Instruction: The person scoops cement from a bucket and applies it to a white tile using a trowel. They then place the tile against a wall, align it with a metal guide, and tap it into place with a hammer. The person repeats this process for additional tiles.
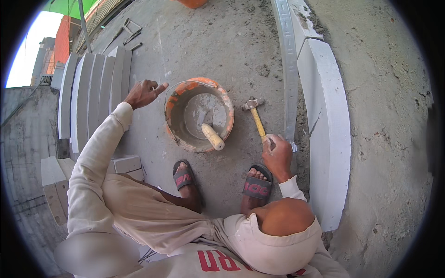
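My right hand (278, 156) is closed round the lower end of the yellow handle of a hammer (258, 121). The grey hammer head points away from me, low over the grey floor or resting on it; I cannot tell which. Left of the hammer stands an orange bucket (171, 125), smeared with grey mortar. A trowel (212, 137) leans inside it, its pale wooden handle over the near rim and its blade partly in the wet mix. My left hand (145, 94) hovers beside the bucket's left rim, one finger stretched toward it and the others loosely bent.
On the right, a long metal bar (289, 69) lies alongside a row of pale blocks (327, 134), one cracked. Upright block slabs (92, 97) and more blocks (55, 187) stand at left. Hand tools (131, 32) lie far left; another orange container (192, 2) is at the top.
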A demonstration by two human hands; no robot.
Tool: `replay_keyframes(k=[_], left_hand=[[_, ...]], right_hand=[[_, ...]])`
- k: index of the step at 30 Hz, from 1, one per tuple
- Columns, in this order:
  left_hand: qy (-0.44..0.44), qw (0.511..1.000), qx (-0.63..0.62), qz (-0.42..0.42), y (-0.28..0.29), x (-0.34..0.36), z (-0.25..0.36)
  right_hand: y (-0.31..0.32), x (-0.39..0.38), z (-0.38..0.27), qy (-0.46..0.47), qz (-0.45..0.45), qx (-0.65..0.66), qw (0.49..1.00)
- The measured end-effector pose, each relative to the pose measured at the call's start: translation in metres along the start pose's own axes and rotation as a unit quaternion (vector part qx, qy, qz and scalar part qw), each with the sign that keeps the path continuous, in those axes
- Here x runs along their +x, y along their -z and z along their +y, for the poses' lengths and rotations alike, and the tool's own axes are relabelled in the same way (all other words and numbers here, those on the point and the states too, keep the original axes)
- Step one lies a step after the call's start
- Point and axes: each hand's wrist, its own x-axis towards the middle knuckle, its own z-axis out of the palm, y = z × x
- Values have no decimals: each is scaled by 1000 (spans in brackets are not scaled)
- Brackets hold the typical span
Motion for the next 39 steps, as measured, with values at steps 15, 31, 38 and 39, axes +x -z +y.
replay_keyframes(k=[15,31,38,39], left_hand=[[-8,902,-412,-128,-74,16,-38],[-6,890,-453,-48,-89,50,-78],[-25,891,-452,-36,-116,78,-98],[-25,869,-491,-54,-108,69,-88]], right_hand=[[-111,81,-166,272,-329,-333,841],[-29,93,-206,12,-435,-176,883],[48,74,-217,-42,-425,-264,865],[56,70,-219,-38,-416,-289,861]])
